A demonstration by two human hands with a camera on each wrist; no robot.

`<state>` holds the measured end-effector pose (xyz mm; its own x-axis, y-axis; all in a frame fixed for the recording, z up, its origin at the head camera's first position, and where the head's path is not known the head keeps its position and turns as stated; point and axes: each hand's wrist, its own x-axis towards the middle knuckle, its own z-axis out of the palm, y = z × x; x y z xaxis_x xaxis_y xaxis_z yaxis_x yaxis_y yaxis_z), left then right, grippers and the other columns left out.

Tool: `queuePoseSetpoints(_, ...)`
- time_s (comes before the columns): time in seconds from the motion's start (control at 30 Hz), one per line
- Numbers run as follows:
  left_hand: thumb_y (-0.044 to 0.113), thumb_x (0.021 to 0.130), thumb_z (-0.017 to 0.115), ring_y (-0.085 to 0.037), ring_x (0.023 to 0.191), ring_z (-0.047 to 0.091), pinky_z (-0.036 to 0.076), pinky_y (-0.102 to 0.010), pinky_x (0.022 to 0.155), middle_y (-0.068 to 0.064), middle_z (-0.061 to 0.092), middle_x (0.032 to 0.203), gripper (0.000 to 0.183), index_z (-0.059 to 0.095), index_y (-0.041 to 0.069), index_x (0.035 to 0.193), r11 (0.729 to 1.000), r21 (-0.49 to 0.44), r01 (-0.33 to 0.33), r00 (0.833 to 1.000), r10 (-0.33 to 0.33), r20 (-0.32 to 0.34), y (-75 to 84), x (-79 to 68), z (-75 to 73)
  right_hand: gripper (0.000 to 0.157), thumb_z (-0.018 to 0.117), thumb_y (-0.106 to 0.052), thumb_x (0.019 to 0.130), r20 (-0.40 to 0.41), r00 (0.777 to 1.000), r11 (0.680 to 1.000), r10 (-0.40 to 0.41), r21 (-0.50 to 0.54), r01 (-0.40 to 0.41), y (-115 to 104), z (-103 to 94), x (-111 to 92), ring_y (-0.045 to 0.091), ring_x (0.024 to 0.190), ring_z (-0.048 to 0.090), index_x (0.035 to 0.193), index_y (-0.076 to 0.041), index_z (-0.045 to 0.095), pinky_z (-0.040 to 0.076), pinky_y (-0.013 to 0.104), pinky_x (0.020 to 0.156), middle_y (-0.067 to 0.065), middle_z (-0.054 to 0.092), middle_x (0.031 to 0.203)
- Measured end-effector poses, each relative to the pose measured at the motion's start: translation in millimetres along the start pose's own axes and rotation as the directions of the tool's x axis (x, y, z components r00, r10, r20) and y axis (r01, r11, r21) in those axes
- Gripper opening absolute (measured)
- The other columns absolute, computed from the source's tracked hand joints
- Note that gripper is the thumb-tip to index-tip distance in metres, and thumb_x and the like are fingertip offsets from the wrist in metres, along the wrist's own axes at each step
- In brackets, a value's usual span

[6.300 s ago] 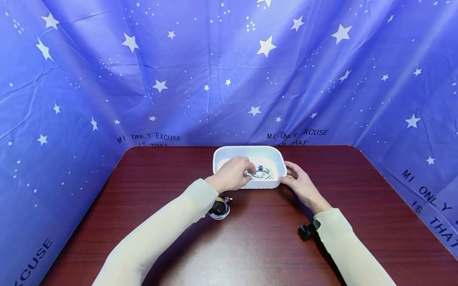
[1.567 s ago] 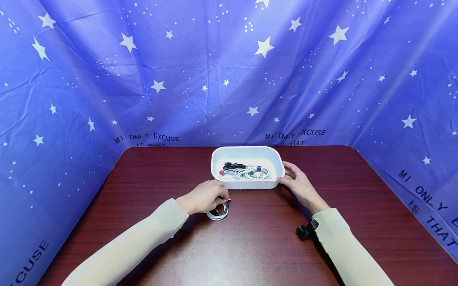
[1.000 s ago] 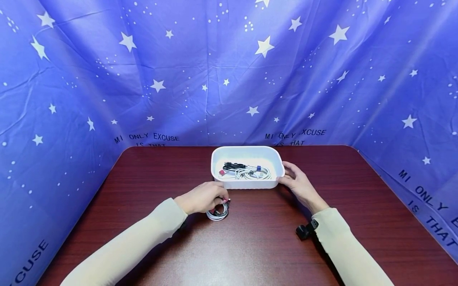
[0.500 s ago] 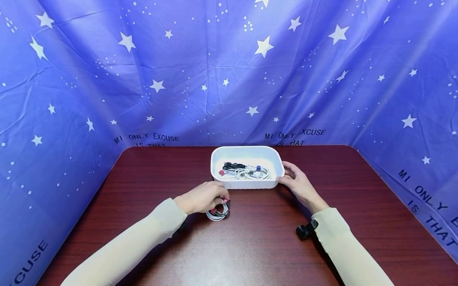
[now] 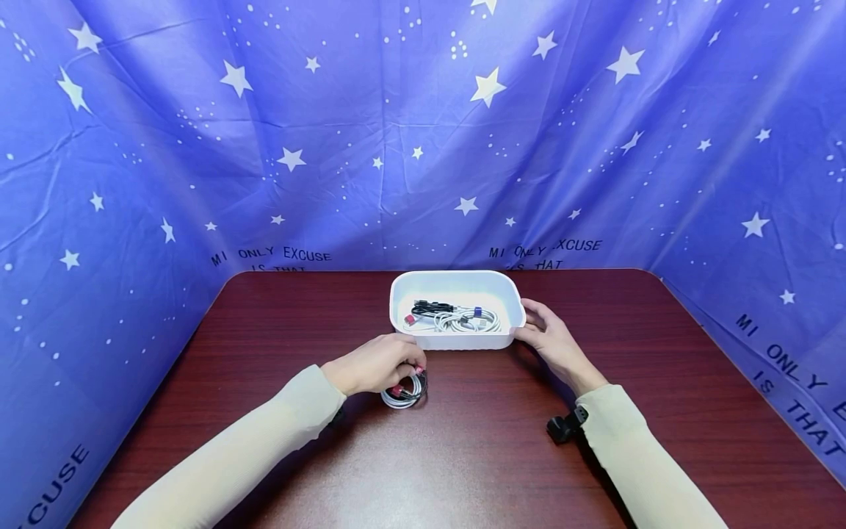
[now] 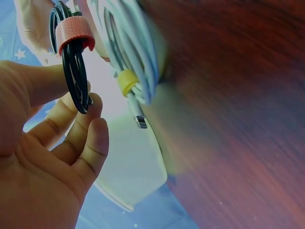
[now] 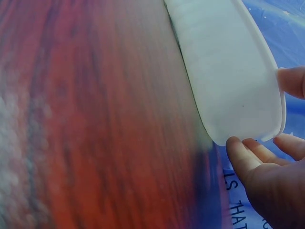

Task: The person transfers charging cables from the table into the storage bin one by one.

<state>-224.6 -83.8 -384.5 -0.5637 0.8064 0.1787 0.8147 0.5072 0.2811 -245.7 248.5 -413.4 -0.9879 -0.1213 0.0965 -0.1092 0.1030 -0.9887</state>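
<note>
My left hand [image 5: 380,365] pinches a coiled black cable [image 6: 75,78] wrapped with a red strap [image 6: 74,32], between thumb and fingertips. Right by it, a coiled white cable [image 5: 396,403] lies on the table just in front of the bin's left end. In the left wrist view that white cable shows a yellow strap [image 6: 127,81] and a metal plug. My right hand [image 5: 554,342] holds the right end of the white bin [image 5: 463,342], thumb at the rim and fingers against the end wall, as the right wrist view shows.
Inside the bin lie a bundled black cable [image 5: 431,308], a white coil [image 5: 456,321] with a blue strap and a red-strapped piece [image 5: 410,319]. The dark red wooden table [image 5: 476,441] ends at a blue starry curtain [image 5: 370,184] behind the bin.
Earlier my left hand was inside the bin; it has since come out to the coils in front. Lately the black cable has shifted slightly right in its fingers. My right hand stays put.
</note>
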Motion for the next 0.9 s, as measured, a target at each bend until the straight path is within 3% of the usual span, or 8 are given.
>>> queuePoseSetpoints(0.27, 0.005, 0.087, 0.066, -0.006, 0.084, 0.057, 0.049, -0.023, 0.078, 0.007, 0.061, 0.091, 0.014, 0.070, 0.017, 0.093, 1.000, -0.014, -0.011, 1.000, 0.011, -0.009, 3.1, 3.7, -5.2, 0.070, 0.066, 0.001, 0.085, -0.004, 1.000, 1.000, 0.000, -0.006, 0.000, 0.3, -1.4, 0.9, 0.025, 0.111, 0.055, 0.144, 0.005, 0.028, 0.047, 0.015, 0.083, 0.034, 0.043, 0.134)
queuePoseSetpoints(0.9, 0.005, 0.087, 0.067, -0.004, 0.082, 0.052, 0.046, -0.023, 0.075, 0.007, 0.057, 0.086, 0.012, 0.068, 0.016, 0.090, 0.999, -0.002, -0.043, 0.998, 0.043, -0.043, 4.0, 13.6, -23.7, 0.070, 0.064, 0.001, 0.086, -0.004, 1.000, 1.000, 0.002, -0.012, -0.002, 0.2, 1.3, 0.4, 0.017, 0.103, 0.060, 0.144, 0.007, 0.027, 0.048, 0.015, 0.082, 0.037, 0.042, 0.132)
